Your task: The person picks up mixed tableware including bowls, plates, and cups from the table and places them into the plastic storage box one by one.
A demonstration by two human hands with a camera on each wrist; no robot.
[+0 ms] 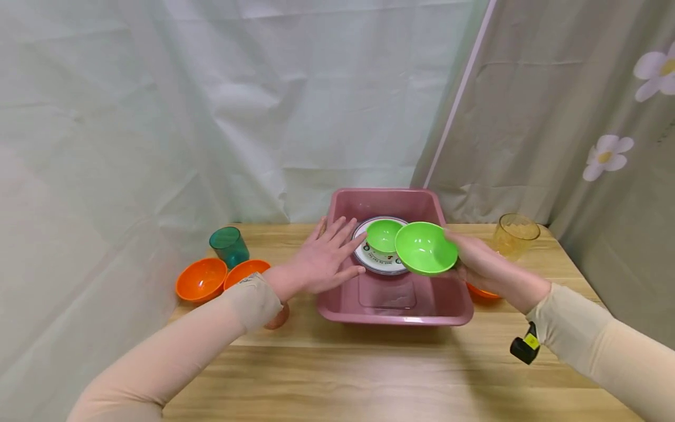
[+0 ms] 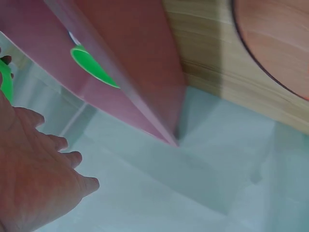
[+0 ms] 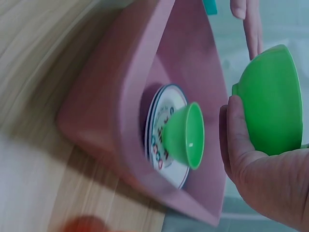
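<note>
My right hand (image 1: 469,255) grips a green bowl (image 1: 426,248) above the right part of a pink basin (image 1: 395,320). In the right wrist view the fingers curl under the held bowl (image 3: 270,101), with the thumb mostly out of sight. Inside the basin, a smaller green bowl (image 1: 384,235) sits on stacked white plates (image 1: 387,266) with blue rims; the right wrist view shows it upright on the top plate (image 3: 166,104). Over the basin's left side my left hand (image 1: 327,258) is spread, fingers straight and holding nothing.
Left of the basin are two orange bowls (image 1: 201,280), a teal cup (image 1: 229,246) and a reddish cup (image 1: 278,316) partly behind the left arm. To the right stand an amber glass (image 1: 514,235) and an orange bowl (image 1: 482,291), partly hidden. Curtains (image 1: 327,105) hang behind the table.
</note>
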